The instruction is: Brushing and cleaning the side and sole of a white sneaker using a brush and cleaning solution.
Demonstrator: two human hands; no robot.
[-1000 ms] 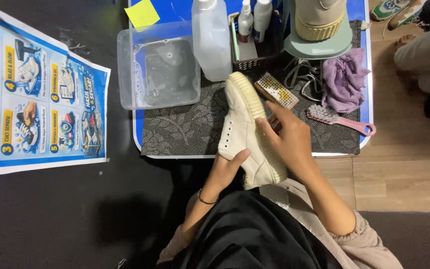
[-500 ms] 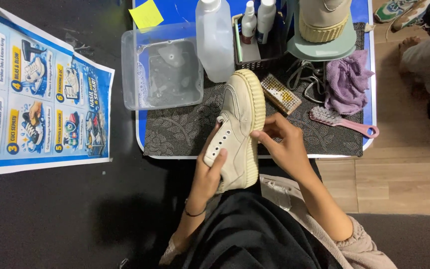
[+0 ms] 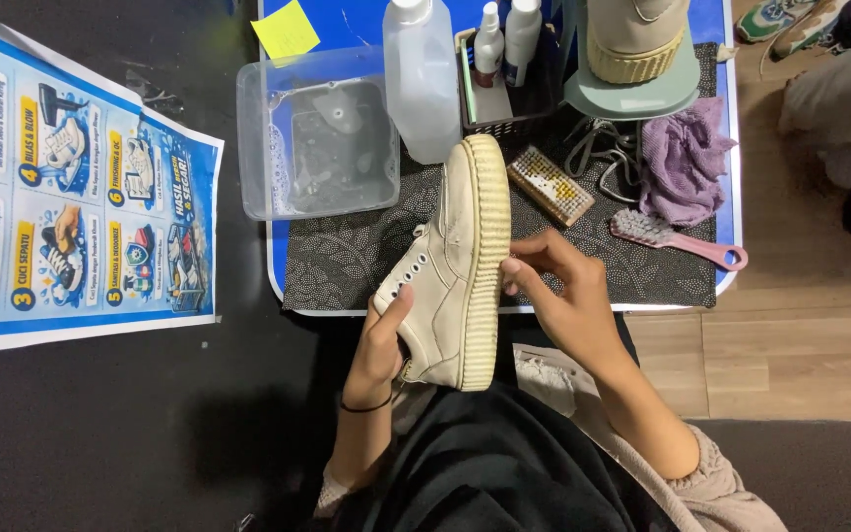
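With the left hand (image 3: 378, 347) closed around the cream sneaker (image 3: 455, 266) and the right hand (image 3: 568, 300) pinching its ribbed sole at 3 o'clock, I'd keep that grip firm, shoe tilted over the tabletop (image 3: 347, 266) edge.

A clear plastic tub (image 3: 315, 148) of soapy water is set far left on the patterned mat (image 3: 347, 261). A wooden brush (image 3: 551, 185), a purple cloth (image 3: 684, 160) and a pink brush (image 3: 680, 239) are laid to the right. An illustrated poster (image 3: 61, 197) is spread at far left.
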